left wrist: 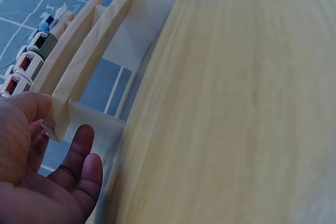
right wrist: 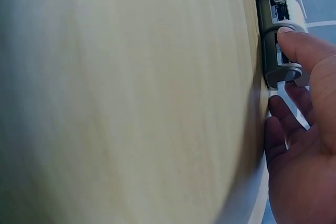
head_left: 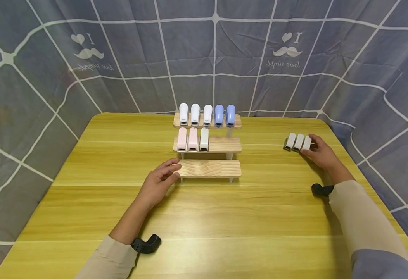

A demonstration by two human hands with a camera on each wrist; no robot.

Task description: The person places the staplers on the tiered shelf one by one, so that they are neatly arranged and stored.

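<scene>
At the table's right, three pale staplers point(head_left: 298, 142) stand side by side. My right hand point(head_left: 320, 153) pinches the rightmost stapler point(right wrist: 283, 59); in the right wrist view the thumb lies across its front, with the other fingers bent at its far side. My left hand point(head_left: 159, 185) holds the left end of the lowest board point(head_left: 209, 169) of a wooden tiered rack, thumb and index finger at its corner point(left wrist: 58, 121) in the left wrist view. On the middle board point(head_left: 226, 145) sit two pink staplers point(head_left: 187, 139) and a pale green stapler point(head_left: 204, 139).
The top board point(head_left: 238, 121) carries three white staplers point(head_left: 195, 114) and two blue staplers point(head_left: 224, 115). Whitish legs point(left wrist: 100, 121) support the rack on the wood-grain table point(head_left: 204, 224). A grey checked cloth point(head_left: 190, 50) hangs behind and along both sides.
</scene>
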